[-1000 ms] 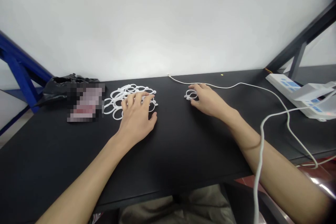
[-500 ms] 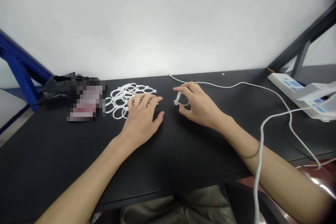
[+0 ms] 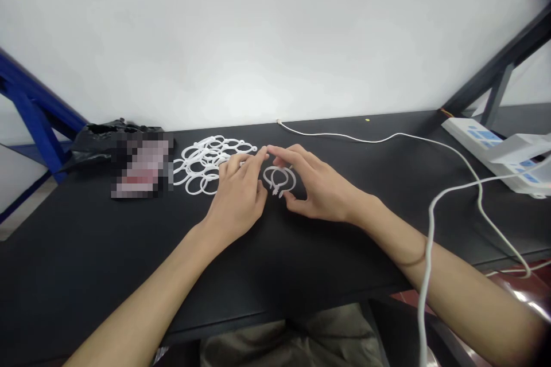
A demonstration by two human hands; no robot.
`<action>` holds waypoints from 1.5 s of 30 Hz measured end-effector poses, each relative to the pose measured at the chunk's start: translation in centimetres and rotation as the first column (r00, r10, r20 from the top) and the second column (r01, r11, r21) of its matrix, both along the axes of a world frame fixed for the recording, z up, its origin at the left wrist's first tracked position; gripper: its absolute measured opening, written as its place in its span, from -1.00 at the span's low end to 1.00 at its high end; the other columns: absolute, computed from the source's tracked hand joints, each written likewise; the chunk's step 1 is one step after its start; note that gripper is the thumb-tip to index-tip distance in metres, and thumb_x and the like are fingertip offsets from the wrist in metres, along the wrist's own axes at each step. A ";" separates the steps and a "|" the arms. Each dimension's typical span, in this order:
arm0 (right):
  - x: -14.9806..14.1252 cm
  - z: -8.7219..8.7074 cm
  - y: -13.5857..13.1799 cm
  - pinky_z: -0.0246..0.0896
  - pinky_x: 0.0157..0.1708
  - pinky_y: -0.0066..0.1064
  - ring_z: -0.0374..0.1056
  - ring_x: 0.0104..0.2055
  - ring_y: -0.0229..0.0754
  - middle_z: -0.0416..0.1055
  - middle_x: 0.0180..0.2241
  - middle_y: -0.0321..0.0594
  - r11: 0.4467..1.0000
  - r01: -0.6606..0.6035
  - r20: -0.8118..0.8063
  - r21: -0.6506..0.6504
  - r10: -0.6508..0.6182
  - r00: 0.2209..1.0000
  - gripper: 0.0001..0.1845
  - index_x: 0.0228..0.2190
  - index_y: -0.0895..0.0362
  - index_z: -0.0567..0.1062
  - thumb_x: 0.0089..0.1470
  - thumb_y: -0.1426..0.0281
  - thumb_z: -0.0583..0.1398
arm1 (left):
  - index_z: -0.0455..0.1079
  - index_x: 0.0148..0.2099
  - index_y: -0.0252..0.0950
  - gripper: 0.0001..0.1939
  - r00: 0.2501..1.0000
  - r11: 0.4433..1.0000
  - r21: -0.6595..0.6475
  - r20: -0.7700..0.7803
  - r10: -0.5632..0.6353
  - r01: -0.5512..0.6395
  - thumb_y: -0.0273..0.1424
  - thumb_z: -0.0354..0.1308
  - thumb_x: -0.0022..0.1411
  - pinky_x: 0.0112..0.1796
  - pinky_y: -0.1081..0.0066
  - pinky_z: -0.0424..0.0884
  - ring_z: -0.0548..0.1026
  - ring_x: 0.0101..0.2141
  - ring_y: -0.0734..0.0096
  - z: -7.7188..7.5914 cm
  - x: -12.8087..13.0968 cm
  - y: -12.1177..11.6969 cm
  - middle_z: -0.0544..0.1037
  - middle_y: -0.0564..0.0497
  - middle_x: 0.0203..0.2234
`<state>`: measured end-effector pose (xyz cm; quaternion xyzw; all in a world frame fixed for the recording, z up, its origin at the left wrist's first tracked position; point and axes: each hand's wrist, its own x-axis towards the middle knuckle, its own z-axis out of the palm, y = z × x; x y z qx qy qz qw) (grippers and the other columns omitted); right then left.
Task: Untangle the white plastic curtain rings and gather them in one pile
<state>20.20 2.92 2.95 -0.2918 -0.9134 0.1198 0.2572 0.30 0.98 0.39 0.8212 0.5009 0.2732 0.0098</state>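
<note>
A pile of white plastic rings [image 3: 205,165] lies on the black table [image 3: 86,252]. My left hand [image 3: 239,192] rests beside the pile, fingers curled, fingertips at the pile's right edge. My right hand [image 3: 312,186] has come close to it and pinches a small bunch of white rings [image 3: 279,179] between thumb and fingers. The two hands nearly touch at the fingertips.
A black plastic bag [image 3: 109,133] and a blurred pink packet [image 3: 140,171] lie at the left. A white cable [image 3: 430,212] runs across the table and over my right forearm. A white and blue device [image 3: 499,155] sits at the right. A blue frame [image 3: 30,114] stands far left.
My right hand lifted a few rings from the table's middle and carried them left to meet my left hand, which shifted slightly right off the pile.
</note>
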 end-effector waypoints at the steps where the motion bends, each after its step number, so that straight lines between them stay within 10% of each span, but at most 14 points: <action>1: 0.0 0.0 0.0 0.31 0.03 -0.11 0.31 -0.02 -0.07 0.27 0.03 -0.09 1.000 -0.011 0.005 -0.013 0.011 1.000 -0.13 0.30 0.02 -0.04 0.02 0.57 0.14 | 0.17 0.26 -0.32 -0.52 1.000 1.000 0.005 -0.014 -0.006 0.006 -0.56 -0.07 0.30 0.03 0.07 0.19 0.28 0.06 0.09 0.0 0.0 0.1 0.52 -0.12 0.00; 10: 0.2 -0.4 0.5 0.31 -0.01 -0.09 0.31 -0.04 -0.01 0.28 0.02 -0.04 0.993 0.101 0.108 0.064 -0.107 0.988 -0.14 0.32 0.11 -0.04 0.04 0.54 0.14 | 0.45 -0.13 -0.22 -0.81 0.999 0.994 0.103 -0.043 -0.027 0.031 -0.44 -0.01 0.39 -0.08 0.14 0.21 0.43 -0.11 0.19 -0.1 -0.4 0.2 0.62 -0.02 -0.28; 25: 0.6 -0.7 1.2 0.30 -0.11 -0.18 0.28 -0.14 -0.02 0.40 -0.10 -0.05 0.875 0.428 0.030 0.227 -0.446 0.895 -0.69 -0.07 0.11 0.50 0.14 0.42 0.14 | 0.39 -0.02 -0.21 -0.80 0.999 0.997 0.062 -0.022 -0.035 0.036 -0.44 0.02 0.36 -0.05 0.12 0.21 0.42 -0.12 0.18 0.2 -0.2 -0.1 0.63 0.01 -0.21; 32: 0.1 -0.4 0.9 0.26 -0.33 -0.36 0.36 -0.35 -0.22 0.39 -0.25 -0.21 0.879 0.475 -0.110 0.050 -0.468 0.877 -0.91 -0.31 0.10 0.42 0.13 0.34 0.19 | 0.40 -0.04 -0.22 -0.77 0.995 0.995 0.006 -0.022 -0.101 0.101 -0.48 0.04 0.29 -0.02 0.09 0.19 0.40 -0.08 0.16 0.3 -0.1 -0.3 0.61 -0.01 -0.18; 38: -0.2 -0.2 0.7 0.18 -0.45 -0.43 0.30 -0.50 -0.29 0.41 -0.50 -0.32 0.888 0.445 -0.199 -0.118 -0.460 0.865 -0.75 -0.46 0.09 0.33 0.10 0.25 0.26 | 0.37 0.03 -0.24 -0.60 0.989 0.988 -0.063 -0.027 -0.146 0.144 -0.55 0.03 0.13 0.04 0.05 0.14 0.35 -0.03 0.12 0.8 0.2 -0.9 0.56 -0.03 -0.13; 45: -0.6 -0.2 0.1 0.28 -0.50 -0.41 0.42 -0.53 -0.23 0.44 -0.57 -0.35 0.868 0.263 -0.324 -0.421 -0.415 0.850 -0.65 -0.47 0.07 0.31 0.07 0.12 0.28 | 0.33 -0.13 -0.23 -0.84 0.999 0.998 -0.043 0.039 -0.032 0.033 -0.30 0.07 0.28 0.01 0.06 0.18 0.38 -0.09 0.13 0.8 0.3 -0.9 0.55 -0.04 -0.22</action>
